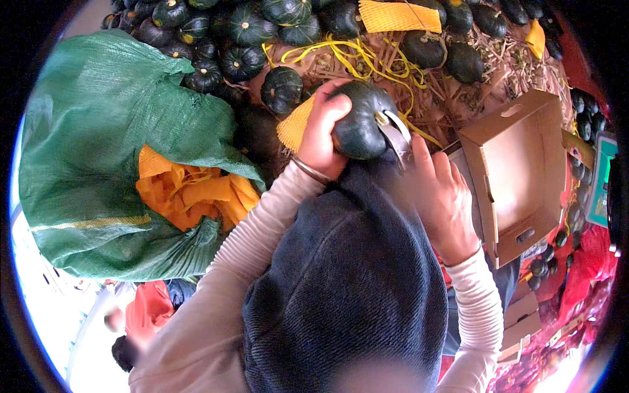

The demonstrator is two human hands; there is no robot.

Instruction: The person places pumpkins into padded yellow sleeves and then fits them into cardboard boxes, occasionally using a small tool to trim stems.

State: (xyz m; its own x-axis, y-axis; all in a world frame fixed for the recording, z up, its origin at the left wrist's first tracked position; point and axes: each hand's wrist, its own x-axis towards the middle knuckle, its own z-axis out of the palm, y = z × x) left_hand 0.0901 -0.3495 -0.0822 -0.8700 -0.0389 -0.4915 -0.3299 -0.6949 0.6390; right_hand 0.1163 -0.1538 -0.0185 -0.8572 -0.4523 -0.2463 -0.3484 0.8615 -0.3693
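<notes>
My left hand (324, 131) is wrapped round the left side of a dark green pumpkin (362, 124), holding it up above my lap. Its pale stem stub faces right. In my right hand (445, 196) is a pair of metal clippers (397, 139), their curved jaws at the stem; the handles are mostly hidden by my fingers and blur. A yellow foam net sleeve (297, 126) shows behind my left hand, and I cannot tell whether it touches the pumpkin. Dark blue cloth (347, 262) covers my lap below both hands.
Many dark green pumpkins (249, 25) are heaped at the back. Yellow straps (357, 56) lie on straw-like shreds. At the left bulges a green woven sack (98, 131) with orange foam nets (196, 190) at its mouth. An open cardboard box (524, 170) stands right. Another person (147, 311) is lower left.
</notes>
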